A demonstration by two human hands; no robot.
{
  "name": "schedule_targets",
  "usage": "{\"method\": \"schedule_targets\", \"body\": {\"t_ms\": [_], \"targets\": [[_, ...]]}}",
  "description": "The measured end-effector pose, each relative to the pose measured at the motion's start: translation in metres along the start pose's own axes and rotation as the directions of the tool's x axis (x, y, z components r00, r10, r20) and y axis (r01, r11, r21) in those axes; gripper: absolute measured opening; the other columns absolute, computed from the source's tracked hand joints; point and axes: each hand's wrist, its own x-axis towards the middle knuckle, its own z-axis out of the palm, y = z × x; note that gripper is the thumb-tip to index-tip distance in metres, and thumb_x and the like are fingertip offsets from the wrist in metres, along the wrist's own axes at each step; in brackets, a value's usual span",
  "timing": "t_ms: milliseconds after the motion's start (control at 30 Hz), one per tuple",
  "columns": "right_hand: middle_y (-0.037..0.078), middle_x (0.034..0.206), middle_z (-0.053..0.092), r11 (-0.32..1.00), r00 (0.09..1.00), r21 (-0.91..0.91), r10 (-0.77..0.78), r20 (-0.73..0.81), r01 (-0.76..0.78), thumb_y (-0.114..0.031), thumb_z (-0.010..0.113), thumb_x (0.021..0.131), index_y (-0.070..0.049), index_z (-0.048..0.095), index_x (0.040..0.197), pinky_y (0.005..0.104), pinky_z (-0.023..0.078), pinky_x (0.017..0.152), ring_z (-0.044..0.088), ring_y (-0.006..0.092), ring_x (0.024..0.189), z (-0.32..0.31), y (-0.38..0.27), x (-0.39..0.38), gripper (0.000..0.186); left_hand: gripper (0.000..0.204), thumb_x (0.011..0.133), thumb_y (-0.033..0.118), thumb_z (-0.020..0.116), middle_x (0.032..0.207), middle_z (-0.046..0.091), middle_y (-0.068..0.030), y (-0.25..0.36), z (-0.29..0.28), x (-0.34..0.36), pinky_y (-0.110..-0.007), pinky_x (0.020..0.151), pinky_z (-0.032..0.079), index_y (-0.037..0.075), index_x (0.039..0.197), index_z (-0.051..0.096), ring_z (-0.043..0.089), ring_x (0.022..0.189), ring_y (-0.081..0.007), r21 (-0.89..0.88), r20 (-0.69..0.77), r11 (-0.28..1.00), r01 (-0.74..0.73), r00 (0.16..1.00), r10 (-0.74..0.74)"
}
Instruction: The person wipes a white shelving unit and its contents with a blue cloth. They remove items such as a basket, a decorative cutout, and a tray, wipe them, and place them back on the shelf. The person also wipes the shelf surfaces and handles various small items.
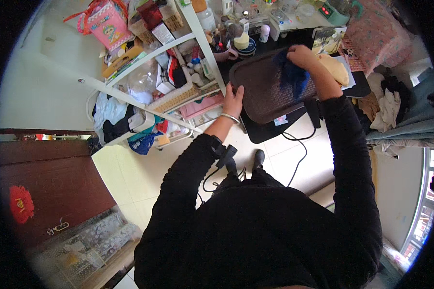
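Note:
A dark brown rectangular tray (260,91) with rounded corners and a raised rim lies tilted over the black desk (260,131). My left hand (233,102) grips its left edge, thumb on the inner side. In my right hand (303,59) is a bunched dark blue cloth (294,79), which hangs against the right part of the tray's textured face. The fingers of that hand are curled round the cloth, and part of it is blurred. A bracelet circles my left wrist.
At left stands a white shelf rack (197,36) full of baskets and boxes. Jars, brushes and a small purple-capped bottle (264,33) crowd the desk's back. A yellow pouch (333,70) and a picture card (328,39) sit right of the tray. Black cables (301,159) trail down to the floor.

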Motion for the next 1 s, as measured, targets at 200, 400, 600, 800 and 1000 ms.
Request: {"method": "schedule_targets", "body": {"t_ms": [200,400,600,800,1000], "targets": [[0.007,0.144,0.025,0.983,0.911,-0.021,0.160,-0.381,-0.182,-0.020,0.048,0.086,-0.027,0.053,0.124,0.0607,0.037,0.091,0.028,0.0467,0.125,0.096,-0.061,-0.002,0.039,0.052,0.092,0.030,0.053,0.134,0.041,-0.0033,0.017,-0.022,0.008,-0.056,0.087,0.041,0.026,0.138,0.029,0.047,0.112,-0.0294,-0.431,0.403,0.758,0.489,0.856,-0.323],[0.003,0.140,0.036,0.840,0.834,-0.053,-0.542,-0.100,0.540,-0.007,0.051,0.078,-0.018,0.065,0.108,0.0485,0.039,0.096,0.035,0.0365,0.125,0.092,-0.076,-0.067,0.035,0.045,0.093,0.027,0.051,0.120,0.047,-0.0047,0.020,-0.019,0.007,-0.057,0.086,0.041,0.028,0.134,0.033,0.045,0.110,-0.0328,-0.456,0.370,0.751,0.478,0.869,-0.328],[0.008,0.125,0.053,0.964,0.961,0.108,-0.225,-0.161,0.244,-0.002,0.054,0.067,-0.014,0.070,0.087,0.0377,0.044,0.091,0.054,0.0288,0.109,0.013,0.005,-0.066,0.028,0.047,0.093,0.036,0.046,0.128,0.046,-0.0097,0.001,-0.018,0.021,-0.064,0.093,0.030,0.022,0.136,0.033,0.042,0.117,-0.0345,-0.463,0.431,0.659,0.592,0.801,-0.416],[0.010,0.132,0.045,0.876,0.826,-0.042,-0.469,-0.312,0.481,-0.014,0.055,0.074,-0.017,0.064,0.111,0.0425,0.045,0.090,0.047,0.0313,0.114,0.107,-0.075,-0.115,0.038,0.059,0.091,0.056,0.036,0.127,0.048,-0.0141,-0.048,0.003,0.038,-0.057,0.073,0.051,0.014,0.133,0.034,0.054,0.107,-0.0358,-0.296,0.652,0.524,0.799,0.570,-0.500],[0.001,0.129,0.049,0.937,0.908,-0.173,-0.339,-0.246,0.302,-0.009,0.060,0.067,-0.023,0.068,0.102,0.0381,0.045,0.091,0.049,0.0279,0.110,0.072,0.024,-0.115,0.039,0.049,0.093,0.038,0.045,0.127,0.051,-0.0158,0.002,0.004,0.016,-0.058,0.092,0.041,0.005,0.128,0.041,0.051,0.113,-0.0355,-0.194,0.413,0.700,0.687,0.704,-0.577]]}}
